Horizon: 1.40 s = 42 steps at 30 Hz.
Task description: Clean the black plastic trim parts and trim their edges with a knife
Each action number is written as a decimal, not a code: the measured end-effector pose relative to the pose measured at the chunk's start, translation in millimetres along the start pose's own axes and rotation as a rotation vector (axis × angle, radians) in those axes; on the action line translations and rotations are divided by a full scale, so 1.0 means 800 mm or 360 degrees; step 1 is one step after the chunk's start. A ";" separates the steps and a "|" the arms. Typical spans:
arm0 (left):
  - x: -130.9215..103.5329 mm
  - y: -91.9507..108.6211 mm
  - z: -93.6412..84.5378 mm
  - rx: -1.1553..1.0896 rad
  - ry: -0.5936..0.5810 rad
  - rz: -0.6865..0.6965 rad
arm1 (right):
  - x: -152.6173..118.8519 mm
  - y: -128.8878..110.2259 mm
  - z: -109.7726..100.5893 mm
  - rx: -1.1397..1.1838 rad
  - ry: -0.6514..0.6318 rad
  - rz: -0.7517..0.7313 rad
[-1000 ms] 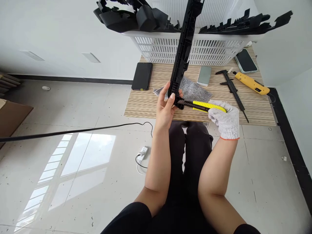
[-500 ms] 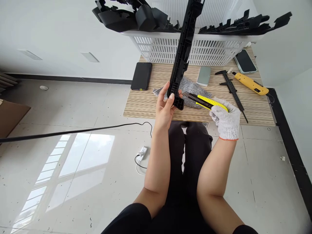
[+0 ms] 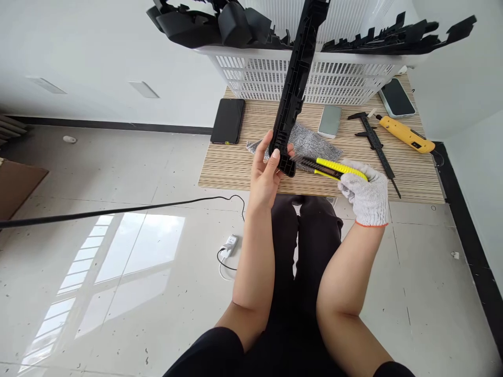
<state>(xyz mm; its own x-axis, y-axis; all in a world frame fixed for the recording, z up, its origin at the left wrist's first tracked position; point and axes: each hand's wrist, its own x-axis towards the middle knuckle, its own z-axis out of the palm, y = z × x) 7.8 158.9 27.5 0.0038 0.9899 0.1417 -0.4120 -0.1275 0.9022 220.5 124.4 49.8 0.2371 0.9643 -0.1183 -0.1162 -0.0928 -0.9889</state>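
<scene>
My bare left hand [image 3: 267, 175] grips the lower end of a long black plastic part [image 3: 295, 84], which stands almost upright and reaches past the top of the view. My right hand [image 3: 365, 193], in a white knit glove, holds a yellow utility knife [image 3: 332, 168]. The knife's blade end points left and touches the lower end of the black part. Behind the hands, a grey glove or cloth [image 3: 306, 142] lies on the striped table [image 3: 416, 175].
A white slatted basket [image 3: 338, 78] heaped with black plastic parts stands at the table's back. Three phones [image 3: 228, 121], a black caliper [image 3: 375, 144] and a yellow tool [image 3: 406, 134] lie on the table. A black cable and a power strip [image 3: 231, 245] are on the tiled floor.
The knife tilted up along the black part half a second ago and has come back down to the part's lower end. My left hand has barely moved.
</scene>
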 end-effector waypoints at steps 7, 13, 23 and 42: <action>-0.001 0.001 0.000 0.0100 -0.0050 0.0037 | -0.002 -0.004 0.002 0.0019 -0.0080 0.0069; -0.001 0.002 0.003 0.0003 0.0014 -0.0011 | -0.001 -0.003 0.001 -0.0005 -0.0065 0.0044; -0.002 0.005 0.006 -0.0037 0.0068 -0.0051 | -0.001 -0.004 0.004 -0.0019 -0.0054 0.0059; 0.000 0.006 0.007 -0.0040 0.0073 -0.0082 | 0.000 0.002 0.000 0.0046 -0.0101 0.0049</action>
<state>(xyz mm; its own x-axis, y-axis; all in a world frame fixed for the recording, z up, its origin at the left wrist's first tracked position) 11.1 158.0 34.1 -0.0157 0.9970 0.0760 -0.4354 -0.0753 0.8971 220.7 124.2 47.9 0.1716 0.9749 -0.1420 -0.1502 -0.1166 -0.9818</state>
